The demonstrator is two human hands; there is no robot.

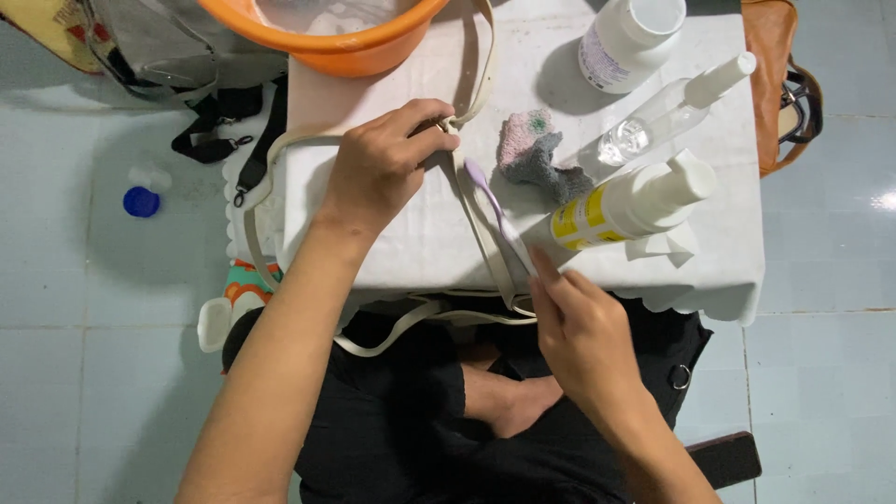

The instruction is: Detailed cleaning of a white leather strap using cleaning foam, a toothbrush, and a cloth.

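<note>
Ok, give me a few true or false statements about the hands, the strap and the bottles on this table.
1. The left hand presses on the cream strap. True.
2. The right hand holds a purple toothbrush. True.
3. The orange basin sits on the floor. False: it sits at the table's far edge.
4. All bottles are upright. False: the clear spray bottle lies on its side.

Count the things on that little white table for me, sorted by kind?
Bottles: 3 – white jar-like bottle, clear spray bottle, white-and-yellow pump bottle
Basins: 1 – orange basin
Brushes: 1 – lilac toothbrush, in the right hand
Cloths: 1 – grey-pink rag
Straps: 1 – cream strap, pinned by the left hand
Total: 7
</note>
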